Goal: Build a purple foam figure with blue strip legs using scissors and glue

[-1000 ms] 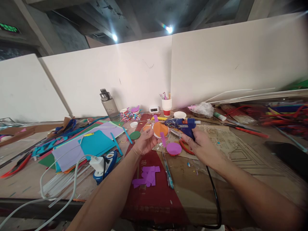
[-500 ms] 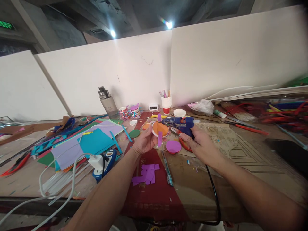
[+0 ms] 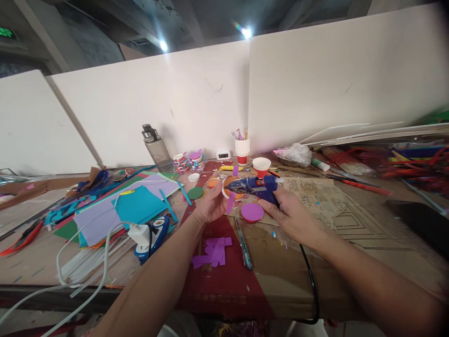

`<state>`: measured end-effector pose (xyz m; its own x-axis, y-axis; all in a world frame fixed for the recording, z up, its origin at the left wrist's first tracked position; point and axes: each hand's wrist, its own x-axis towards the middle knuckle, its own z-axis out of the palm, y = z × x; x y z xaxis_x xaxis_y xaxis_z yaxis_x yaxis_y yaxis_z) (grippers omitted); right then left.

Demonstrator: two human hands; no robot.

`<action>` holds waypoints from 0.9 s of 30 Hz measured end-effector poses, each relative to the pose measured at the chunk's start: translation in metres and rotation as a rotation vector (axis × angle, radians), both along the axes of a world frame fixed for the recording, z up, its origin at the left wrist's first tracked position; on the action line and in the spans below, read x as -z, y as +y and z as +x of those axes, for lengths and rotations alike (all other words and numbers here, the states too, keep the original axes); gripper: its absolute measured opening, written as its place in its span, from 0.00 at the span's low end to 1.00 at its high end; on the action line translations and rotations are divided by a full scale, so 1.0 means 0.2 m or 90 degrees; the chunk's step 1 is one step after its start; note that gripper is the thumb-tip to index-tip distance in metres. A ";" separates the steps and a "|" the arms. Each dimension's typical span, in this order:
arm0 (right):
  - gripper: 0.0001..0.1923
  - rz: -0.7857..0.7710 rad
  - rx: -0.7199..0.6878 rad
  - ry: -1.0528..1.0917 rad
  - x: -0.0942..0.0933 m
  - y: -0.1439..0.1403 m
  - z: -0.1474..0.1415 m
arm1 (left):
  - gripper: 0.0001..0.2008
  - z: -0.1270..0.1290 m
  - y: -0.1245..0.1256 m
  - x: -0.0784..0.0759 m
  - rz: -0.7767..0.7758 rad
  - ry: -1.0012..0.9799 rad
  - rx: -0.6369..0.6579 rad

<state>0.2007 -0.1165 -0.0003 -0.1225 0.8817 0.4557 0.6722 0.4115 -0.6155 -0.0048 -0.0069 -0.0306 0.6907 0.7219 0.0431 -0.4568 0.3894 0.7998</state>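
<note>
- A heap of purple foam scraps (image 3: 212,251) lies on the dark red part of the surface (image 3: 224,285), nearer the person than the glue gun.
- A charger plug (image 3: 139,234) with white cable sits well to the left of the glue gun, beside stacked coloured foam sheets (image 3: 133,206).
- The right hand (image 3: 291,216) is wrapped around the grip of the blue glue gun (image 3: 257,186); its black cord (image 3: 312,281) trails back toward the person.
- A purple foam disc (image 3: 252,212) lies just below the glue gun, beside the right hand.
- The left hand (image 3: 210,208) pinches a white cup with an orange disc (image 3: 229,187) and a purple strip, held just left of the glue gun.
- The glue gun's long axis runs nearly level, left to right; its nozzle points left, at the orange disc, touching or almost touching it.
- A red-and-white paper cup (image 3: 261,166) stands just behind the glue gun.
- A water bottle (image 3: 155,147) stands farther back and to the left of it, by the white wall boards.
</note>
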 end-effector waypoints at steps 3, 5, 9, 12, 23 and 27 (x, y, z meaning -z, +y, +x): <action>0.17 -0.007 0.014 0.001 -0.01 0.00 0.00 | 0.26 0.00 0.00 0.00 -0.003 -0.003 0.008; 0.18 -0.004 0.027 0.011 -0.01 0.00 0.01 | 0.27 -0.01 0.00 0.00 -0.003 -0.011 0.016; 0.18 0.023 0.032 0.021 -0.01 0.01 0.01 | 0.27 -0.01 0.00 0.00 0.000 -0.022 0.037; 0.17 0.008 0.028 0.019 -0.01 0.00 0.01 | 0.27 -0.01 0.00 0.01 0.002 -0.022 0.030; 0.18 0.033 0.030 0.028 0.00 0.01 0.02 | 0.31 -0.01 0.00 0.01 0.055 0.006 0.060; 0.18 0.051 0.033 0.032 0.00 0.02 0.02 | 0.31 -0.01 0.00 0.01 0.051 -0.010 0.051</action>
<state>0.2050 -0.1125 -0.0010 -0.0529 0.8463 0.5300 0.6628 0.4267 -0.6153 -0.0070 -0.0065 -0.0324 0.7448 0.6582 0.1100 -0.4396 0.3600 0.8229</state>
